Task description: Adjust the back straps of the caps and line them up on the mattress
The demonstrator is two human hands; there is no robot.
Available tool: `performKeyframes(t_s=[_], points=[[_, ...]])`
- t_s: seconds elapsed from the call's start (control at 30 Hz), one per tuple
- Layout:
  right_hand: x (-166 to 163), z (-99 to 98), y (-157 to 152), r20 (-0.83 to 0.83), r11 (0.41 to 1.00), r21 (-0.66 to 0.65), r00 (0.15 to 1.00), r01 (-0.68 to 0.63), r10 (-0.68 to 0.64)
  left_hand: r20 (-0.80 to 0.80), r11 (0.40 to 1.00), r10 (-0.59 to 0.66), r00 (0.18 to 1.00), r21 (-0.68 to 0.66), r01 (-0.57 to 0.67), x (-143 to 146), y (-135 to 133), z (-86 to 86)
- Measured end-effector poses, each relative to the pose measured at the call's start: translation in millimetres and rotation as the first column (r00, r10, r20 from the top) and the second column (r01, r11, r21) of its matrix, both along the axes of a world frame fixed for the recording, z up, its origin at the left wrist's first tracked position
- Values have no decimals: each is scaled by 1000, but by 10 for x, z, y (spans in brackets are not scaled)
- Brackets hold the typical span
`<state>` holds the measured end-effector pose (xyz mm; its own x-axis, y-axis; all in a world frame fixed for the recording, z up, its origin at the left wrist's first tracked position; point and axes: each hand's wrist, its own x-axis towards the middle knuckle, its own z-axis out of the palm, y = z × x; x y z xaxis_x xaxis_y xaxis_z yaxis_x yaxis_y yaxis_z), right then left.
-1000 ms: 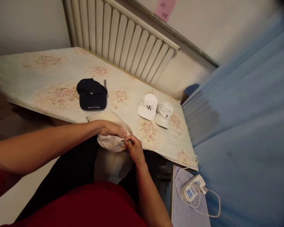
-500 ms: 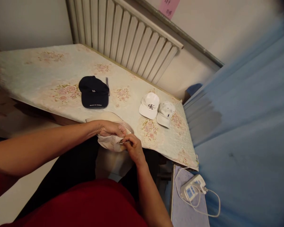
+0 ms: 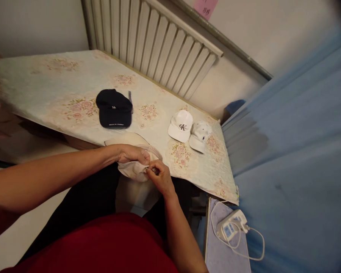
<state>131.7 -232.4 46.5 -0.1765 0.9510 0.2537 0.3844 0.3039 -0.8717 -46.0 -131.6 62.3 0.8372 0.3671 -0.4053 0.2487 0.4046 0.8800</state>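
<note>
A cream cap (image 3: 133,171) is between my hands at the near edge of the bed, its brim lying toward the mattress. My left hand (image 3: 134,154) grips the cap's rim from the left, thumb on top. The fingers of my right hand (image 3: 160,175) pinch the cap's edge close beside the left thumb; the small part under those fingertips is hidden. Beyond them on the cover lies a navy cap (image 3: 114,108) with white lettering on its brim. Farther right sit a white cap with black letters (image 3: 180,126) and a second white cap (image 3: 200,136), side by side.
The floral bed cover (image 3: 156,94) stretches away to a white radiator (image 3: 159,45) at the wall. A blue curtain (image 3: 295,151) hangs on the right. A power strip (image 3: 231,225) with a looped white cable rests on a small table (image 3: 227,261).
The view has shifted slightly, so the bed and caps sit a little differently in it. Both hands stay on the cream cap, with the right fingers moving only slightly at its edge.
</note>
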Motion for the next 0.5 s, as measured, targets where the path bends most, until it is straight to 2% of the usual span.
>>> performKeyframes(t_s=[0.5], points=[[-27,-48,76,94,997,62,994,41,-46,59,996,56,997,69,-60,0,47,-217]])
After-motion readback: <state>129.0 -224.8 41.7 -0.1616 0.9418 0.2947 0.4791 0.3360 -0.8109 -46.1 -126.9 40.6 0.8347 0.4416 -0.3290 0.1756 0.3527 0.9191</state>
